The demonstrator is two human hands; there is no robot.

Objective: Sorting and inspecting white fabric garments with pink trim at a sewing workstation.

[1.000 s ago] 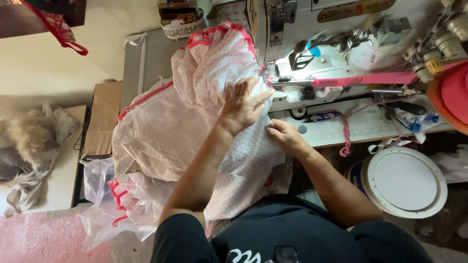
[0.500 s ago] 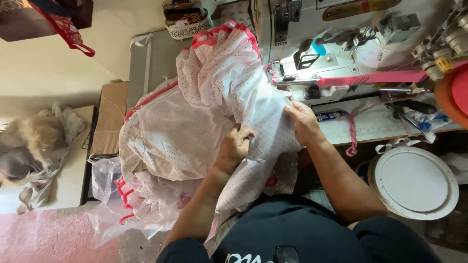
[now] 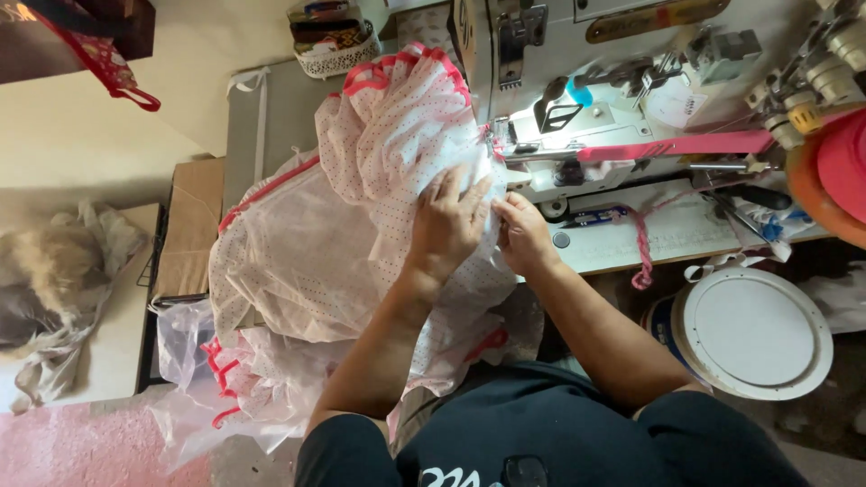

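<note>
Both hands rest on a mass of thin white fabric [image 3: 361,243] with small red dots and pink edging, which is heaped across the middle of the scene and spills down toward the person's lap. The left hand [image 3: 448,225] lies palm down on the fabric, its fingers spread slightly apart and pressing the cloth flat, fingertips pointing toward the far side. The right hand [image 3: 521,233] sits just beside it on the right, fingers drawn together and pinching a fold of the same fabric close to the needle area of the sewing machine [image 3: 613,81], which stands at the far right under a bright lamp. A pink strip [image 3: 677,146] runs along the machine's bed. To the near right a round white lid [image 3: 753,332] sits on a bucket. On the left, a brown cardboard piece [image 3: 188,230] lies beside the fabric, and a small basket [image 3: 336,45] stands at the far side.
</note>
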